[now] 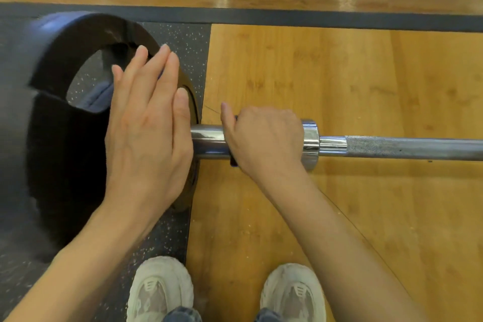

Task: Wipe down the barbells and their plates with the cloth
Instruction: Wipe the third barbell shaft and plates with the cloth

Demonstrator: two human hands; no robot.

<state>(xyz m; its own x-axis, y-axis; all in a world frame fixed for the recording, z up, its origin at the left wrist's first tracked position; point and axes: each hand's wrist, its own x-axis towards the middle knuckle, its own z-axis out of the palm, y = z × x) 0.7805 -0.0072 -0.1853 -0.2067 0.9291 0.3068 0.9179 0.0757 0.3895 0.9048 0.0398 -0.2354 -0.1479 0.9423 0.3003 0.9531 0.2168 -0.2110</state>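
A large black plate [65, 138] with grip holes stands on the barbell's chrome sleeve [206, 141] at the left. My left hand [146, 133] lies flat on the plate's face with straight fingers. Blue-grey cloth [98, 98] shows beneath that hand and through the plate's hole. My right hand [264, 138] is curled round the sleeve just right of the plate. The edge of a dark band shows under its fingers. The knurled shaft [405, 148] runs off to the right past the chrome shoulder [311, 144].
The plate rests on a speckled black rubber mat [183, 42]. The bar lies over a wooden platform [339, 73]. My two pale shoes [162, 290] [292, 293] stand just below the bar. A dark border strip [313, 18] crosses the back.
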